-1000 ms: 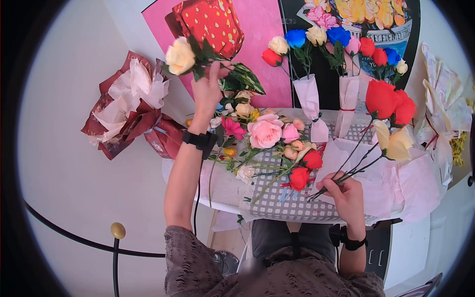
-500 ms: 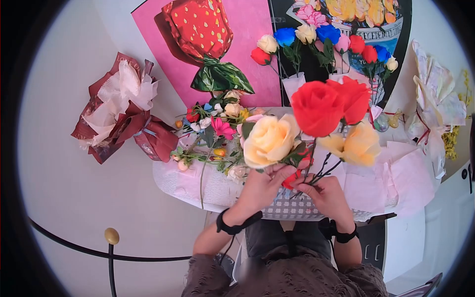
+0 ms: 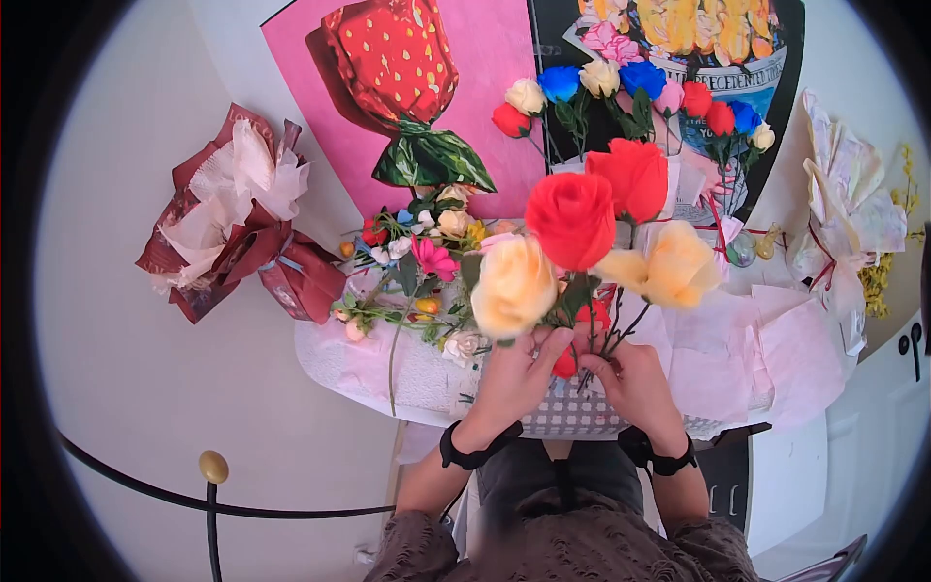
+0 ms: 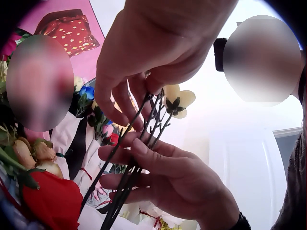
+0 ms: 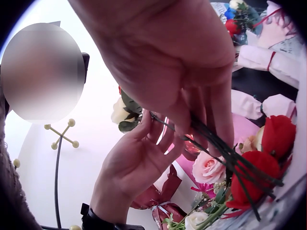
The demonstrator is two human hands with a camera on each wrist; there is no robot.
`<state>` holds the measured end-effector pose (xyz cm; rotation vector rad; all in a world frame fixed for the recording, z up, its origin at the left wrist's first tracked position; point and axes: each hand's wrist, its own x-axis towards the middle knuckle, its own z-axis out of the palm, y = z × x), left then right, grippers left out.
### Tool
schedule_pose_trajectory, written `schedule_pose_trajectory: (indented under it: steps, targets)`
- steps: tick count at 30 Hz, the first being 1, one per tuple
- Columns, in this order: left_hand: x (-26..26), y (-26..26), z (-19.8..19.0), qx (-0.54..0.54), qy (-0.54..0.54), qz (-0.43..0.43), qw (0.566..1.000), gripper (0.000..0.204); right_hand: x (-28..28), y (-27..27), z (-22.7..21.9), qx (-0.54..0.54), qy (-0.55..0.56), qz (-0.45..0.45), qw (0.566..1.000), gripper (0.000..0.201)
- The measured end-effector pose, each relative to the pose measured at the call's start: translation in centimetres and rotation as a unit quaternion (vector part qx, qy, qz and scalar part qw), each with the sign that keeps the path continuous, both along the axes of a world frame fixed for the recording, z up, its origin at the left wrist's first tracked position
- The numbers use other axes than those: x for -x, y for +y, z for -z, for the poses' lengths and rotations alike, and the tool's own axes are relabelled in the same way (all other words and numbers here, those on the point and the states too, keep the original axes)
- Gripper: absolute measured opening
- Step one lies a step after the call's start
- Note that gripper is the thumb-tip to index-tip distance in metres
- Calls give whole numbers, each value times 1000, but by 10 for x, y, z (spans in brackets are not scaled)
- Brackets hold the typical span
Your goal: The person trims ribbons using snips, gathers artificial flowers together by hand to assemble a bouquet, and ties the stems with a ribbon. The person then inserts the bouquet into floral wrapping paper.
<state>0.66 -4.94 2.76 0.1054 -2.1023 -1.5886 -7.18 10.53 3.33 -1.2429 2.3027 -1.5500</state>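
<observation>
My left hand [image 3: 519, 383] pinches the stem of a cream rose [image 3: 514, 286], whose bloom stands at the left of a small bunch. The right hand [image 3: 638, 388] grips the dark stems [image 4: 125, 184] of that bunch between thumb and fingers. Two red roses [image 3: 572, 221] and a pale yellow rose [image 3: 682, 267] top those stems. Both hands are close together over the table's front edge, the blooms pointing up and away from the body. In the right wrist view, bare stem ends [image 5: 256, 184] stick out below the right hand, over red roses lying on the table.
Loose artificial flowers, including a magenta one [image 3: 434, 255], lie on the table's left. Pink wrapping sheets [image 3: 800, 354] lie on the right. Behind are small wrapped rose bunches, with blue roses [image 3: 559, 83], before two pictures. A maroon-wrapped bouquet [image 3: 281, 267] is at far left.
My left hand has brought the cream rose down and right, from before the pink picture to beside the other roses. The right hand has shifted left with its bunch, which now stands more upright.
</observation>
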Motion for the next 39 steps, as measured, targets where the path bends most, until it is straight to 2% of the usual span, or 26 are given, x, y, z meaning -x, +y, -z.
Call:
schedule_pose_trajectory:
  steps: [2, 3, 6, 8, 9, 11, 12, 14, 15, 17, 18, 20, 22, 24, 27, 29, 30, 33, 37, 39]
  targets:
    - [4, 5, -4, -106, 55, -19, 993, 21, -1, 0, -6, -45, -63, 21, 997, 13]
    - [5, 3, -4, -107, 55, -20, 993, 21, 0, 0, -3, -46, -63, 20, 997, 13]
    - [5, -2, -2, -49, 57, -20, 997, 19, 4, -1, 4, -21, -5, -16, 1000, 15]
    - [3, -4, -2, -27, -70, 51, 996, 20, 6, -1, 1, -32, -15, -54, 998, 16]
    - [3, -5, 0, -27, -69, 52, 996, 20, 7, -1, -1, -32, -14, -53, 998, 16]
    - [5, -8, 7, 122, -23, 39, 991, 33, 7, -1, -4, -35, -33, -60, 997, 15]
    - [2, -2, 1, 123, -23, 40, 991, 33, 7, -1, -2, -35, -33, -59, 997, 15]
    - [-6, 21, -22, 143, -40, -78, 986, 41, 6, -3, 8, -27, 17, -16, 999, 14]
    - [-7, 29, -26, 143, -39, -79, 986, 41, 6, -4, 13, -27, 17, -17, 999, 14]
    - [-7, 43, -29, 161, -58, -125, 977, 46, 5, -8, 23, -12, 123, -19, 992, 11]
    - [-6, 48, -25, 202, -61, -163, 964, 46, 2, -8, 24, -12, 122, -20, 992, 11]
    - [-3, 54, -20, 199, -82, -169, 962, 42, -4, -10, 24, -75, 125, 16, 989, 15]
    - [0, 55, -14, 196, -103, -173, 960, 39, -4, -12, 31, -60, 128, 26, 990, 18]
    - [3, 54, -7, 263, -37, -183, 946, 29, -4, -11, 31, -44, 132, 35, 990, 21]
    - [4, 48, 0, 234, 23, -155, 959, 20, -2, -5, 18, -64, 105, 39, 992, 20]
    - [3, 46, 1, 209, 36, -147, 966, 19, 2, 1, 12, -10, 9, -36, 999, 21]
    - [2, 45, 1, 183, 50, -141, 972, 19, 5, 4, 12, -40, -2, -45, 998, 19]
    - [0, 39, -1, 128, 40, -103, 986, 18, 7, 4, 8, 24, -24, -63, 997, 13]
    - [0, 39, -6, 85, 6, -76, 994, 20, 7, 3, 8, 30, 1, -46, 998, 9]
    - [5, 40, -7, -1, 37, -77, 996, 22, 5, 2, 7, 1, -7, -29, 1000, 9]
